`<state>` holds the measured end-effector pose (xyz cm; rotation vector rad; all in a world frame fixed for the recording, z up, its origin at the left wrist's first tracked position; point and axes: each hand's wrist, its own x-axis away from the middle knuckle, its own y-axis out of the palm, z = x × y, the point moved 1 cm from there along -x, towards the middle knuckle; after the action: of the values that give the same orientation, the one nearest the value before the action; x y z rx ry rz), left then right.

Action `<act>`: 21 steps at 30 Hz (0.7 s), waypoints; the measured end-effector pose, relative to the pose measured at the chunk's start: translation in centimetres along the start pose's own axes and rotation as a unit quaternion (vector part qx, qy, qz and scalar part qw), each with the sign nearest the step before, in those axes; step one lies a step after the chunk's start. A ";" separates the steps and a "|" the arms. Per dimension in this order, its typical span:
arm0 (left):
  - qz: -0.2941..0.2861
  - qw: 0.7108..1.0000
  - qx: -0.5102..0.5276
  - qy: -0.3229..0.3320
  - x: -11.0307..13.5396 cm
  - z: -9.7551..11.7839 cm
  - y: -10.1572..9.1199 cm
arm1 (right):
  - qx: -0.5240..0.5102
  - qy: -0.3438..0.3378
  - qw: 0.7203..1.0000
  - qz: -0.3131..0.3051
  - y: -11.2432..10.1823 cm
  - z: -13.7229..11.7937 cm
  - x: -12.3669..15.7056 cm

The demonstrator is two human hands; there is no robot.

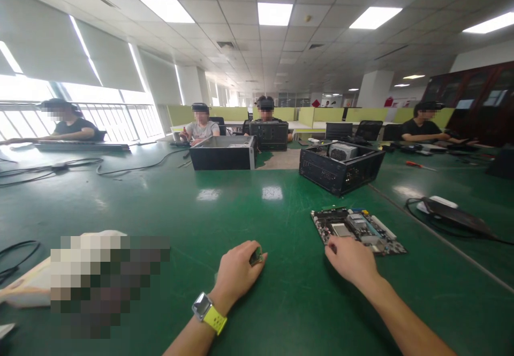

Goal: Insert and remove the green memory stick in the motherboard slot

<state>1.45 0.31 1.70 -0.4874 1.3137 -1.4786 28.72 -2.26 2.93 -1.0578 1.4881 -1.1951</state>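
My left hand point(239, 267), with a yellow-green watch strap on its wrist, rests low over the green table. Its fingers close around a small green circuit board point(257, 256), mostly hidden in the grip. My right hand point(351, 260) is at the near left edge of a motherboard point(379, 235), overlapping it in view. Its fingers are curled in; whether they pinch the board's edge or something small is hidden. The motherboard lies flat, with a pale square socket area point(341, 230) and slots facing up.
An open black computer case point(341, 168) stands beyond the motherboard, and another case point(225, 155) is left of it. A black adapter with cable point(453, 217) lies right, a screwdriver point(420, 166) farther back. Cables point(52, 168) and a blurred-out pale item point(80, 270) lie left. Several people sit around.
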 end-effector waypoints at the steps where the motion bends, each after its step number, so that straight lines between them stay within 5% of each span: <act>1: 0.006 1.000 -0.013 -0.007 0.0 0.1 0.0 | -0.008 -0.015 1.000 -0.001 -0.1 -0.4 0.5; 4: 0.018 0.999 -0.034 -0.019 -0.1 0.4 0.1 | -0.104 -0.127 0.985 -0.046 -0.3 -3.5 3.3; 6: 0.009 1.000 -0.015 -0.002 0.0 0.4 0.3 | -0.223 -0.215 0.945 -0.108 -0.5 -5.6 5.0; 9: -0.014 0.998 0.044 0.039 0.1 0.4 0.5 | -0.337 -0.227 0.908 -0.099 -0.4 -5.7 4.7; 12: -0.034 0.997 0.049 0.046 0.0 0.2 0.6 | -0.287 -0.134 0.948 0.002 0.9 -1.3 0.3; 15: -0.068 0.995 0.032 0.059 -0.1 0.4 0.6 | -0.103 -0.066 0.992 0.025 2.6 4.8 -6.1; 21: -0.145 0.985 0.009 0.097 -0.2 1.2 0.3 | -0.003 -0.028 1.000 0.013 4.1 11.1 -16.0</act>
<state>2.69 -0.03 1.84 -0.5526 1.4232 -1.8145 42.50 11.78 0.02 -1.0637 1.4598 -1.1350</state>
